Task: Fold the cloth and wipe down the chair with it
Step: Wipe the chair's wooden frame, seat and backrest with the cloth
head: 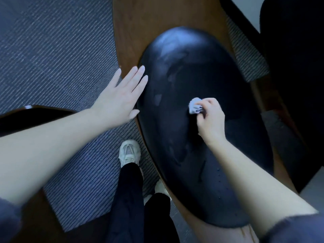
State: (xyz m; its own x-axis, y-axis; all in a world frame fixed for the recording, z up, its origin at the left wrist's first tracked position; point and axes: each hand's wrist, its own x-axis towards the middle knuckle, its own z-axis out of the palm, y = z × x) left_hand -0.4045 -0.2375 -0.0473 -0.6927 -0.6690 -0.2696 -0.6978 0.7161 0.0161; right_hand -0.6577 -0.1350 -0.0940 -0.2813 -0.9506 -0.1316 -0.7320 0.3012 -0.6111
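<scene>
The chair is showing a glossy black seat within a brown wood rim. On the chair, the cloth is looking pale lilac-grey. Left of the chair, the carpet is running blue-grey with thin pale stripes, and the shoe is showing off-white with grey mesh, the trousers black.

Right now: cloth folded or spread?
Bunched, not spread: cloth is a small wad pinched by the right hand, on the chair.

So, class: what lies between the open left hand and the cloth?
Only bare black chair seat, faintly smeared, between left hand and cloth, in the head view.
</scene>
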